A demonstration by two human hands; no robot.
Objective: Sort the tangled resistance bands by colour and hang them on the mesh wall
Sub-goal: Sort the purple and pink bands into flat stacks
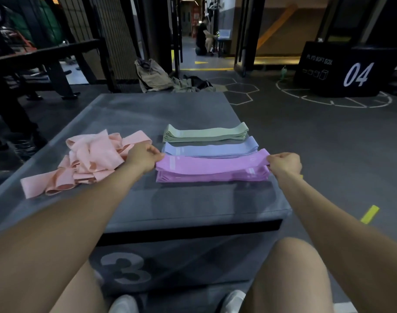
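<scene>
Currently: purple band [212, 163], long axis left-right atop the purple stack [212, 176] on the worktop [193, 199]. Left hand [143, 157] pinches its left end, right hand [284, 163] its right end; both equally near. Pink tangle [87, 161] lies left, unsorted.

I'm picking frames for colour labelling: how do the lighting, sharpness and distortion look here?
Head view: dim room, yet the pink pile and the green, blue and purple stacks read distinctly; soft sheen on the grey box top; wide-angle stretch enlarges the forearms; background dark and slightly soft.
</scene>
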